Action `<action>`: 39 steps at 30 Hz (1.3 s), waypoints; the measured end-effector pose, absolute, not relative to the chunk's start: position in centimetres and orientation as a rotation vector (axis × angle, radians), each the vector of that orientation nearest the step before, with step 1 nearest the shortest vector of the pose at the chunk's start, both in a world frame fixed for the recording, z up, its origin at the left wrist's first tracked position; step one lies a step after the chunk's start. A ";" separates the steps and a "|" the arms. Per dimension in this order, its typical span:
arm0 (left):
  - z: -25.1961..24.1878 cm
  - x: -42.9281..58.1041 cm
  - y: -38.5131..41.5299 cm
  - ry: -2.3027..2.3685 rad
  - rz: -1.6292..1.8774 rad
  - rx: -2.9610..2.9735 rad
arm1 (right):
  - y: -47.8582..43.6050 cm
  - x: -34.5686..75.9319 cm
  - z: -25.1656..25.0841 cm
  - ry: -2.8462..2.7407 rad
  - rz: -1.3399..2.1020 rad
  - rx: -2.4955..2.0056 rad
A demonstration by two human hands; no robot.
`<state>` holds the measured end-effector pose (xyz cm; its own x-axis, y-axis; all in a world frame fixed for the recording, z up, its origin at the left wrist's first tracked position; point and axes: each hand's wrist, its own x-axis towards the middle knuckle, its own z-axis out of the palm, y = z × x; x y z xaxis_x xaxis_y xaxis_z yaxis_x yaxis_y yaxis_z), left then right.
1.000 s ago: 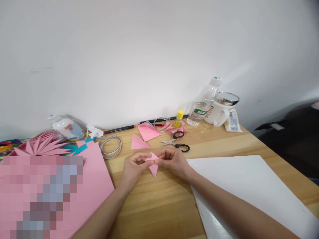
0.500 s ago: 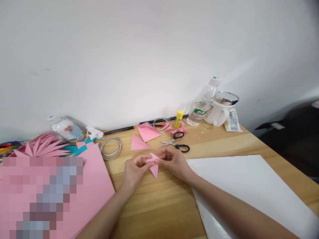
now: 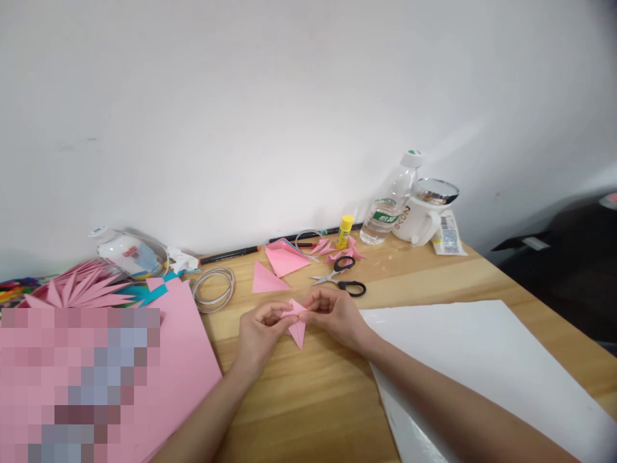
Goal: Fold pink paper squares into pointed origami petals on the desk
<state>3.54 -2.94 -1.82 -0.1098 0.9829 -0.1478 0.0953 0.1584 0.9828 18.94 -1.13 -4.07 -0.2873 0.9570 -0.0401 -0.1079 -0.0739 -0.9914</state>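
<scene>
A small folded piece of pink paper (image 3: pixel 297 329) is pinched between my two hands, with one point toward me and another away. My left hand (image 3: pixel 263 331) grips its left side between thumb and fingers. On its right side, my right hand (image 3: pixel 332 315) closes thumb and fingertips. The fingers cover parts of the folds. Just beyond the hands lie scissors (image 3: pixel 340 278) with black handles, partly spread. A pink paper triangle (image 3: pixel 267 280) and pink paper squares (image 3: pixel 285 258) rest farther back on the wooden table (image 3: pixel 289 411).
A yellow glue stick (image 3: pixel 344 233) stands among pink folded pieces (image 3: pixel 348 252). Behind are pens (image 3: pixel 230 255), a water bottle (image 3: pixel 385 212) and a white mug (image 3: pixel 418 222). Tape rings (image 3: pixel 213 289) and pink sheets (image 3: pixel 186 360) lie left; a white board (image 3: pixel 463 360) lies right.
Both hands keep their pinch on the folded paper, which has barely moved. The whole view has shifted very slightly.
</scene>
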 end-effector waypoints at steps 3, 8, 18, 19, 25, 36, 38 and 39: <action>-1.6 3.7 -2.9 1.432 1.114 1.055 | -1.2 18.9 -4.0 -1.287 1.530 -1.007; -1.6 3.6 -2.8 1.405 1.085 0.992 | -1.2 18.9 -3.7 -1.291 1.541 -0.988; -2.8 2.8 -2.7 1.294 1.108 1.186 | -1.2 19.0 -3.5 -1.267 1.562 -0.940; -2.9 2.7 -2.6 1.263 1.100 1.185 | -1.2 19.0 -3.5 -1.271 1.568 -0.931; -2.8 2.3 -2.5 1.166 1.079 1.184 | -0.9 19.4 -3.1 -1.190 1.755 -0.914; -2.6 2.4 -2.4 1.173 1.115 1.177 | -1.3 18.7 -3.2 -1.291 1.668 -0.875; -2.7 2.4 -2.3 1.179 1.138 1.149 | -1.3 18.6 -3.4 -1.276 1.705 -0.837; -2.7 2.4 -2.3 1.173 1.143 1.128 | -1.3 18.5 -3.4 -1.274 1.720 -0.822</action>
<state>2.40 -2.28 -2.74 0.0466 0.9957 -0.0807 -0.0547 0.0832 0.9950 18.50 -1.34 -3.39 -0.4476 0.8937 -0.0296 -0.2321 -0.1481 -0.9614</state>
